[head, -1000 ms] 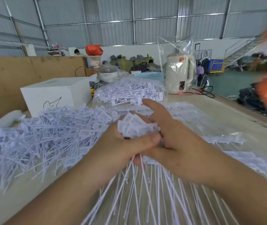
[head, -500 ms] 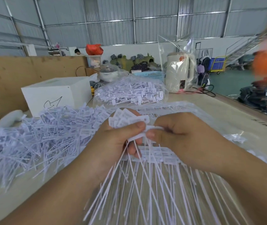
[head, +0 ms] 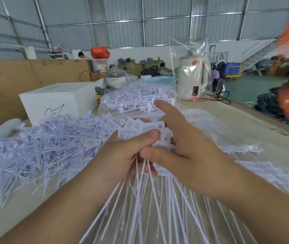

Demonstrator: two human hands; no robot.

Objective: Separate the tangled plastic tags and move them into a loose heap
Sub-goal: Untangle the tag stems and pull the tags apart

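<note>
Hands meet at frame centre in the head view: the left hand (head: 122,155) grips a bundle of tangled tags (head: 140,131) at the flat heads, thumb clamped over them, while the right hand (head: 184,147) pinches one head between thumb and curled fingers, its index finger (head: 165,110) straight and pointing toward 11 o'clock; the tails (head: 149,199) fan toward 6 o'clock, so the bundle's long axis runs 12 to 6. Loose heap (head: 43,147) lies on the bench (head: 245,124) at 9 o'clock, nearer the left hand; a bagged batch (head: 136,99) sits at 12 o'clock.
</note>
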